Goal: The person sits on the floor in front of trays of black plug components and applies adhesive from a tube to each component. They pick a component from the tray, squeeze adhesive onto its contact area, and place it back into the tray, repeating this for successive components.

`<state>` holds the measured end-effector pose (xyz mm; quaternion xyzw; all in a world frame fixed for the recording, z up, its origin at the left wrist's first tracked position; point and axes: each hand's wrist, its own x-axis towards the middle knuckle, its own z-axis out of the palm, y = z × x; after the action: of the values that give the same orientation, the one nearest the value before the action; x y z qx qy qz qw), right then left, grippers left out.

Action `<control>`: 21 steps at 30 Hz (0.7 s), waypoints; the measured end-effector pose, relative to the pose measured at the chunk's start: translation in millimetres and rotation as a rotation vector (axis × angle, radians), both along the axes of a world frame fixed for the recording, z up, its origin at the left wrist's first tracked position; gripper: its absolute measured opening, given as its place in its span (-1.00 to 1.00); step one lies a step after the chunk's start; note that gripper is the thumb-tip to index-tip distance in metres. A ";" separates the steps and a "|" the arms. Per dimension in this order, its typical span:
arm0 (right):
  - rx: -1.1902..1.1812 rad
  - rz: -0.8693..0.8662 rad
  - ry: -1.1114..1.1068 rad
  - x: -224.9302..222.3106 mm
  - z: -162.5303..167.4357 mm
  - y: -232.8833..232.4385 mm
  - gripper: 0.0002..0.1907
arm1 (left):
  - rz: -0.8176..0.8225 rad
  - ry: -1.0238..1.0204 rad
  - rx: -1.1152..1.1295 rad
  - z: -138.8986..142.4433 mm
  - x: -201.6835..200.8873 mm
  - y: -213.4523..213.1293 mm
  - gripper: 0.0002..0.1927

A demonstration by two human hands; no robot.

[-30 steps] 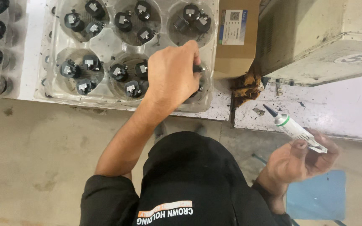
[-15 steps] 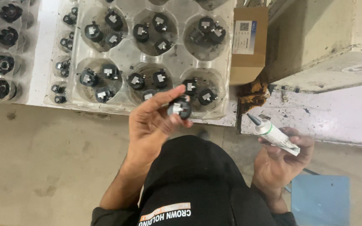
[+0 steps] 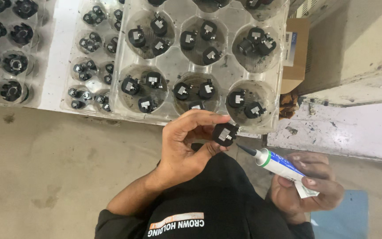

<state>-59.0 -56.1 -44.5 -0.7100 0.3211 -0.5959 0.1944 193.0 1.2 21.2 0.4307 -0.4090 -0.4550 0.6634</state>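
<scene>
Black plastic part, small and round with a pale label on its face, sat pinched between the thumb and fingertips of the left hand, held up just in front of the near edge of the clear tray. From that hand the part lay at about two o'clock, out at the fingertips, its labelled face turned up toward the camera.

At about four o'clock from the part, the right hand was wrapped around a white and blue tube with a green band, fingers closed on its crimped tail. The tube's long axis ran from four o'clock up to ten o'clock, and its dark pointed nozzle aimed straight at the part, near it but not touching. The left hand was the nearer of the two to the part, since it held it.

Beyond, at twelve o'clock, the clear tray's round cups each held two or three more black parts. At ten o'clock lay a second, smaller tray, and farther left another with larger black pieces. A brown cardboard box stood at two o'clock.
</scene>
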 end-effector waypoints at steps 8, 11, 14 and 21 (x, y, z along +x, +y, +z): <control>-0.054 -0.045 0.015 18.7 5.5 9.3 -0.63 | -0.032 -0.028 -0.012 5.4 9.2 2.2 -0.50; -0.097 0.012 -0.026 19.8 6.7 9.5 -0.66 | -0.037 -0.055 -0.010 5.8 12.7 2.3 -0.50; -0.192 0.022 -0.028 20.1 6.6 4.3 -0.66 | -0.046 -0.016 0.001 5.4 15.0 2.5 -0.50; -0.180 0.040 -0.036 21.5 8.0 7.3 -0.68 | -0.044 -0.005 -0.016 2.9 17.2 3.8 -0.49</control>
<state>-37.5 -48.7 -36.4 -0.7202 0.2483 -0.6309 0.1473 210.2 5.0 24.2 0.4175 -0.4238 -0.4648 0.6557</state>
